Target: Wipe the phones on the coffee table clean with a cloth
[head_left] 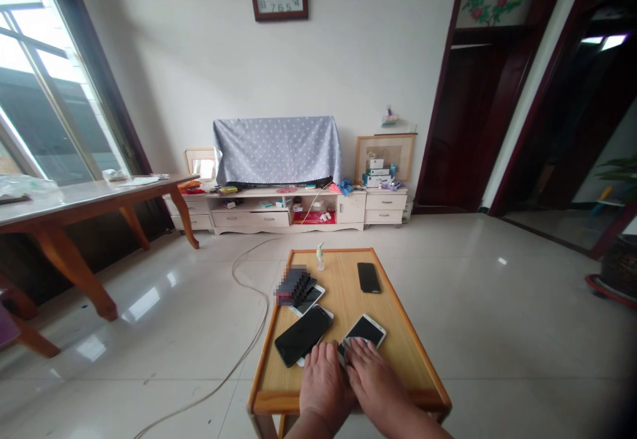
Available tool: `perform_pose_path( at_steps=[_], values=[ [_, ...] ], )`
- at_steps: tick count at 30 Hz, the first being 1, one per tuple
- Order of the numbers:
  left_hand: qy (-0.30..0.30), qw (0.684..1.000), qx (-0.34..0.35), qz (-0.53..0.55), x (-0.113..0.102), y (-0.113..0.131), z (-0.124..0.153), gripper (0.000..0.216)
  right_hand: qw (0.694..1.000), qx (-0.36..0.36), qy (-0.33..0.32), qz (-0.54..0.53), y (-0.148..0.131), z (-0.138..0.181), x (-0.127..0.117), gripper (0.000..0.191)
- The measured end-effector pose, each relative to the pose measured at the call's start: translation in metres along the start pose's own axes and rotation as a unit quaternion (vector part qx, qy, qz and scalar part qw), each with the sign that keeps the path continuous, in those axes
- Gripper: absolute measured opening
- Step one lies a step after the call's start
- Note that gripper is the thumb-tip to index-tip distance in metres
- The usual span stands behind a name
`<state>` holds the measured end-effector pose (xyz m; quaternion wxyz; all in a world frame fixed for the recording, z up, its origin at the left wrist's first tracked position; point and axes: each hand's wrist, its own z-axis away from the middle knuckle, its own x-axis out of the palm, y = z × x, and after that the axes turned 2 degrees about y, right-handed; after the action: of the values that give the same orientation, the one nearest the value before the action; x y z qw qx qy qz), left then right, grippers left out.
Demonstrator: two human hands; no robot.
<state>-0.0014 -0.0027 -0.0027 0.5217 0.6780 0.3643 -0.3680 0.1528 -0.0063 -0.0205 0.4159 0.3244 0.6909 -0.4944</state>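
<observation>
A white smartphone with a dark screen lies aslant near the front of the small wooden table. My right hand lies over its lower part, fingers together, pressing a small pale cloth on the screen. At the phone's lower left side is my left hand, closed with bent fingers against the edge; its thumb is hidden. Just left of that hand lies a black smartphone on top of a white one, mostly covered. Another white phone lies partly under a dark, pixelated item.
A small spray bottle stands at the table's far side, with a black phone farther right. A cable runs over the tiled floor. A larger table stands left; a low cabinet lines the wall.
</observation>
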Motion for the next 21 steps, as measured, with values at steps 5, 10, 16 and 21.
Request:
perform_pose_path(
  at_steps=[5,10,16,21],
  values=[
    [-0.005,1.000,0.012,0.007,0.004,-0.006,-0.003,0.063,1.000,0.016,-0.003,-0.004,0.024,0.017,-0.004,0.056],
    [-0.009,0.999,0.034,-0.021,-0.006,0.000,-0.003,0.054,0.996,0.081,0.021,0.043,0.037,-0.024,-0.024,0.062],
    [-0.006,1.000,0.020,-0.010,-0.005,-0.001,-0.002,0.045,0.999,0.040,0.001,0.031,0.003,-0.019,-0.009,0.057],
    [-0.015,1.000,0.009,-0.001,-0.004,-0.001,-0.003,0.050,0.999,0.030,-0.003,0.012,0.012,0.005,-0.003,0.056]
  ],
)
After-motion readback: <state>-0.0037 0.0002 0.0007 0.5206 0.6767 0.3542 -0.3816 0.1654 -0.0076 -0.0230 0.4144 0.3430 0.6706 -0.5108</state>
